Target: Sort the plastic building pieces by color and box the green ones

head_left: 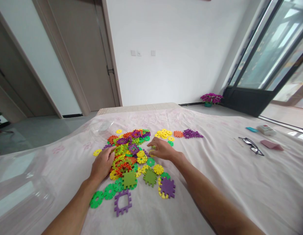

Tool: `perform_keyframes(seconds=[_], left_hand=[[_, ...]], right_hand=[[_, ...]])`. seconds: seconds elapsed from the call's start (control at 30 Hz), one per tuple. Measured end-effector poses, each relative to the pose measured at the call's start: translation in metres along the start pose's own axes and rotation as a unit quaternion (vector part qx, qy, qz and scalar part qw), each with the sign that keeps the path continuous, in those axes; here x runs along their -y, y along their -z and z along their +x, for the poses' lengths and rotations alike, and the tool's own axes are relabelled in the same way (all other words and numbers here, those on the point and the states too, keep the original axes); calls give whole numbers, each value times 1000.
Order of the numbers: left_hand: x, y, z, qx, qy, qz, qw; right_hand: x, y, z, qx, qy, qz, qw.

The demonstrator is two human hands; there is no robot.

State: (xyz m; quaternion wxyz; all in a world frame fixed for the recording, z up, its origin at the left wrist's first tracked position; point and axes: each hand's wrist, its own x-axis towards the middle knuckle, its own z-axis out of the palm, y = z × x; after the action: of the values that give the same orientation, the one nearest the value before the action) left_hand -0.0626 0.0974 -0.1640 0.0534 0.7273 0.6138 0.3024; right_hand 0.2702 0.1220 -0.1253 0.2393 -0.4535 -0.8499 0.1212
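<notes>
My feed shows the heap of pieces (128, 143) at twelve o'clock, probably central for two-handed reach, left hand (102, 165) loosely curled at its nine, right hand (161, 149) half-open at its three, any grip unclear.

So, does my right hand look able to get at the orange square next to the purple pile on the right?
Probably yes: the right hand looks close to the orange square, with only a yellow disc and a green disc lying low near the way between them.

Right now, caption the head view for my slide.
Left hand and right hand flank a colorful pile on the cloth.
</notes>
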Motion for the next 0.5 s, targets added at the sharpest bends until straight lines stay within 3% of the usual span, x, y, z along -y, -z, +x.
perform_keyframes(seconds=[0.1, 0.17, 0.37, 0.43, 0.5], left_hand=[[-1, 1, 0, -1, -2, -1, 1000], [-2, 1, 0, -3, -4, -1, 1000], [-1, 0, 1, -3, 0, -6, 1000], [-1, 0, 0, -2, -1, -8, 1000], [0, 0, 0, -2, -2, -10, 1000]], right_hand=[[-1, 0, -2, 63, 0, -32, 997], [-2, 1, -3, 70, -10, -22, 997], [-4, 3, -2, 79, -64, 120, 988], [-10, 3, 1, 41, -99, 172, 979], [-19, 2, 4, -56, -161, 208, 963]])
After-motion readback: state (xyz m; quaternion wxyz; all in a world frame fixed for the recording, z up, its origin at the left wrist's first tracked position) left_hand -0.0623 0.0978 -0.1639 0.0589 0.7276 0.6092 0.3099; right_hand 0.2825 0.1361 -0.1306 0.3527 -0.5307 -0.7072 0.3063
